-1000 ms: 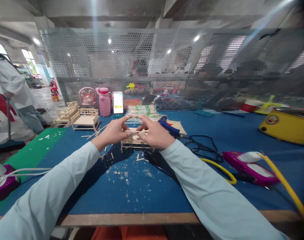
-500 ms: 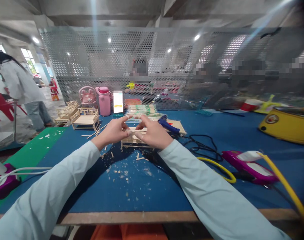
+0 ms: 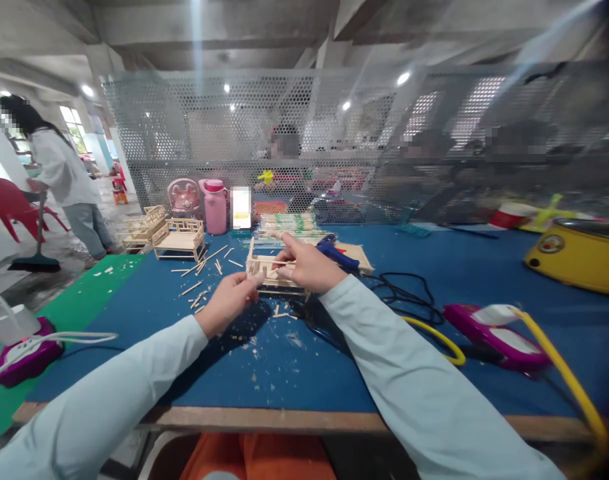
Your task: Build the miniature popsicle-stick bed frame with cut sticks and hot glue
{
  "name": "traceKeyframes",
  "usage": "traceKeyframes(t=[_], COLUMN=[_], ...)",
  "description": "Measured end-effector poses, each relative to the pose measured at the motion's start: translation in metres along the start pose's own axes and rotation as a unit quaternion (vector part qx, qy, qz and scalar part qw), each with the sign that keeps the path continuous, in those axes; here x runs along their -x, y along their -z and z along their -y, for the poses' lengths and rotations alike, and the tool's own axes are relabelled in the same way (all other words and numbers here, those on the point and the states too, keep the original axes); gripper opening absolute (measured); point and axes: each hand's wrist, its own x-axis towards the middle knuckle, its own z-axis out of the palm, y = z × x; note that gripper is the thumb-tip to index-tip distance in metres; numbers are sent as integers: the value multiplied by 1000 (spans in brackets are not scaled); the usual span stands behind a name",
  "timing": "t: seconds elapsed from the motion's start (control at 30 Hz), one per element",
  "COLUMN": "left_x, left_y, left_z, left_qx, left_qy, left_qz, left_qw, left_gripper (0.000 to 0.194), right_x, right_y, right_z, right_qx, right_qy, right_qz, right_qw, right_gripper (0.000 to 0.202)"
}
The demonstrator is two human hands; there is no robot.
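- Miniature wooden frame [image 3: 277,283] stands on table [image 3: 324,383]
- Left hand [image 3: 230,299] pinches its left end
- Right hand [image 3: 311,265] grips its top rail [image 3: 267,261] (glue gun [image 3: 337,254] nearby)

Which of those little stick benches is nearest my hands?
The stick bench at your left hand and right hand; the other benches stand farther back on the left.
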Motion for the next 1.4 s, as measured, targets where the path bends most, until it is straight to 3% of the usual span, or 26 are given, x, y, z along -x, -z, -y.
traceKeyframes(t=[0.07, 0.2, 0.53, 0.6, 0.7, 0.77, 0.8, 0.9, 0.97, 1.0, 1.17, 1.4], left_x=[0, -6, -15, -13, -5, 2, 5, 11, 14, 15, 19, 23], left_y=[-9, -20, -29, -27, -24, -21, -19, -17, -17, -18, -21, -21], left_z=[2, 4, 6, 9, 14, 15, 15, 12, 10, 9, 8, 8], left_qx=[52, 126, 229, 194, 105, 61, 49, 48, 63, 73, 116, 118], left_qy=[79, 111, 82, 72, 37, 12, 1, -21, -28, -30, -30, -57], left_qz=[29, 36, 101, 109, 121, 123, 122, 118, 118, 121, 159, 168], left_qw=[995, 985, 965, 972, 986, 991, 991, 992, 991, 989, 980, 977], left_gripper=[41, 43, 26, 28, 34, 37, 38, 37, 37, 37, 38, 38], right_x=[0, 0, 1, 6, 29, 54, 70, 119, 147, 158, 173, 170], right_y=[1, 2, 2, 7, 21, 30, 34, 43, 45, 45, 44, 59], right_z=[1, 4, 6, 12, 25, 27, 24, 7, -7, -12, -25, -13], right_qx=[-16, -13, 10, 29, 70, 97, 121, 224, 254, 257, 292, 288], right_qy=[-2, -6, 6, 24, 29, -22, -65, -218, -263, -253, -275, -295], right_qz=[10, 23, 21, -22, -156, -228, -228, -97, -21, -3, 2, 26], right_qw=[1000, 1000, 1000, 999, 985, 968, 964, 945, 931, 933, 916, 911], right_gripper=[71, 75, 76, 77, 76, 66, 57, 35, 32, 33, 46, 46])
